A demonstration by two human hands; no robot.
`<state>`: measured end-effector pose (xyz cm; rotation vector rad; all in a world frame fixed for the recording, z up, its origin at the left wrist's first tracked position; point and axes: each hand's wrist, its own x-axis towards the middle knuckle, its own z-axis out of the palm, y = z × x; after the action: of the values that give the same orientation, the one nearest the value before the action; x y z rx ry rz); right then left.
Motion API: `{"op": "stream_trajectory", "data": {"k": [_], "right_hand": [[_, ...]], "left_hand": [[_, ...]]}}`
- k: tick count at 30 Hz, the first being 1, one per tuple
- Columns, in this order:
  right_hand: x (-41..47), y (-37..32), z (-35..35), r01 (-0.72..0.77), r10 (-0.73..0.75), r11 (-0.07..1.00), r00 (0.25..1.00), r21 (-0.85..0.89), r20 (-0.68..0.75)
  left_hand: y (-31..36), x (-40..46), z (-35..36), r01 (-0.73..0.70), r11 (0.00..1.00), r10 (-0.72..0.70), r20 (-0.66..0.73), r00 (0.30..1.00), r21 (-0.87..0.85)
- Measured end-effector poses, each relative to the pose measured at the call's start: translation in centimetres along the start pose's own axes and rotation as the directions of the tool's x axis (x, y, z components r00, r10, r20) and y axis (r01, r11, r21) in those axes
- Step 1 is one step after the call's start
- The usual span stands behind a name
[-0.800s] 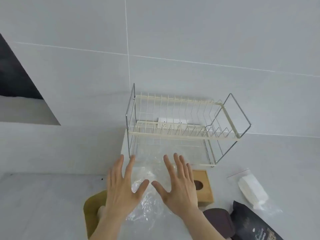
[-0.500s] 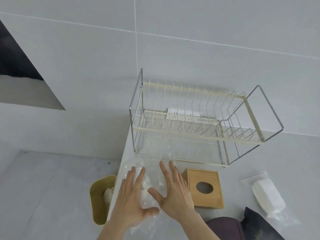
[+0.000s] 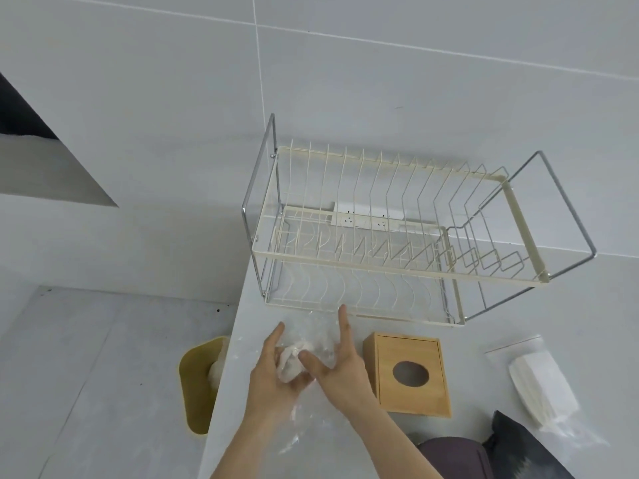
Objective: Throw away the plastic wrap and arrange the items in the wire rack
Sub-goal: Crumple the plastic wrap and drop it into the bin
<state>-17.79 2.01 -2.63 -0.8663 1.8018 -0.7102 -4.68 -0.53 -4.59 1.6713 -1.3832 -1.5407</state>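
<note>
I press the plastic wrap [image 3: 304, 354] between my left hand [image 3: 273, 378] and my right hand [image 3: 340, 366], fingers half curled around it, on the counter [image 3: 345, 444] just before the wire rack [image 3: 397, 236]. The wrap's clear edges are hard to see.

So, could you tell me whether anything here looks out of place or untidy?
Only the crumpled clear plastic wrap, which lies loose on the grey counter in front of the empty cream wire rack, bunched between the left hand and right hand. Nothing looks spilled or damaged.
</note>
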Motion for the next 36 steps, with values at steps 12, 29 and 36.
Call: {"op": "stream_trajectory", "data": {"k": [12, 29, 36], "right_hand": [[-3.9, -5.2, -2.9, -0.126, -0.013, 0.780, 0.976, 0.613, 0.218], [-10.5, -11.1, -2.6, -0.285, -0.028, 0.687, 0.909, 0.669, 0.416], [-12.8, -11.0, 0.6, -0.018, -0.357, 0.511, 0.905, 0.860, 0.231]], "left_hand": [[9.1, -2.9, -0.4, -0.428, 0.902, 0.422, 0.086, 0.903, 0.066], [10.5, -8.6, -4.9, -0.562, 0.820, 0.551, -0.117, 0.827, -0.111], [13.3, -8.3, -6.2, -0.396, 0.678, 0.209, -0.354, 0.911, -0.620]]}}
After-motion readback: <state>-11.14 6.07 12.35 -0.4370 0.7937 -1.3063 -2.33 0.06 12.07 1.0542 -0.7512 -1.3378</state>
